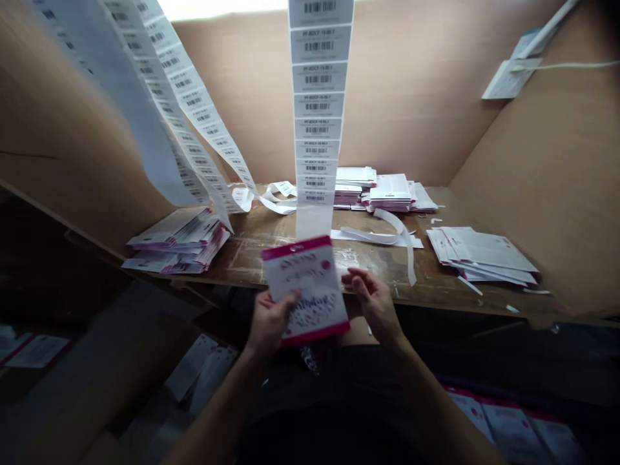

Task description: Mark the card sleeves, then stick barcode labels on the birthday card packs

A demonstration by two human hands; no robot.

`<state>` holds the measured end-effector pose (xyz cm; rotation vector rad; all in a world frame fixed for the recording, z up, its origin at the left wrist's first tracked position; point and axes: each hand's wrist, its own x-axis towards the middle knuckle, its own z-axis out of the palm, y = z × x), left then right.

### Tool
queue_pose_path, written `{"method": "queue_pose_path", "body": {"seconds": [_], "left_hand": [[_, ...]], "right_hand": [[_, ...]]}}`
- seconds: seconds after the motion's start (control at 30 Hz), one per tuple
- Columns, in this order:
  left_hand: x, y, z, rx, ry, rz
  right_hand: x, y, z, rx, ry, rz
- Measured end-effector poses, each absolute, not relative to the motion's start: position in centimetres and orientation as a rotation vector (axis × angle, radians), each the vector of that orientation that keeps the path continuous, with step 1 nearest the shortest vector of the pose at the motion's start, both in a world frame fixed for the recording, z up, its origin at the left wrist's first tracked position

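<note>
My left hand [274, 316] is closed on a flat white packet [310, 284] with magenta bands at top and bottom and a hang hole. The thumb lies across its printed front, and the packet is slightly tilted and blurred. Close to the packet's right edge is my right hand [372, 300], its fingers loosely bent and the thumb apart, with nothing visible in it. Directly behind the packet hangs a strip of barcode labels [317, 129], its lower end blank.
More label strips [194, 103] hang at the left. Packet stacks lie on the wooden table at left [179, 242], at the back [390, 190] and at right [482, 252]. Curled backing paper [382, 236] lies among scraps. Cardboard walls [411, 84] enclose the table; more packets [508, 420] sit below right.
</note>
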<state>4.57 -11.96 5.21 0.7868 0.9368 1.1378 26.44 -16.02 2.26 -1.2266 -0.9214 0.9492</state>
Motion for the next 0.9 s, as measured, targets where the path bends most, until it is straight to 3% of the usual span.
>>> {"method": "queue_pose_path", "body": {"seconds": [0.07, 0.13, 0.37, 0.47, 0.6, 0.9], "left_hand": [[3.6, -9.0, 7.3, 0.725, 0.941, 1.430], [3.5, -6.0, 9.2, 0.751, 0.879, 1.585], [9.3, -2.3, 9.0, 1.002, 0.725, 1.199], [11.6, -2.2, 8.3, 0.993, 0.670, 1.272], [13.3, -1.8, 9.2, 0.984, 0.671, 1.447], [13.9, -2.8, 10.4, 0.963, 0.640, 1.386]], "right_hand": [[26.4, -13.1, 2.1, -1.252, -0.953, 0.783], [25.8, -10.7, 1.8, -1.253, -1.039, 0.824], [23.0, -12.1, -0.4, -1.113, -1.072, 1.168], [22.9, -15.2, -0.8, -1.000, -0.838, 1.230], [23.2, -18.3, -0.8, -1.019, -0.813, 1.116], [25.4, -19.0, 0.7, -1.180, -1.132, 0.897]]}}
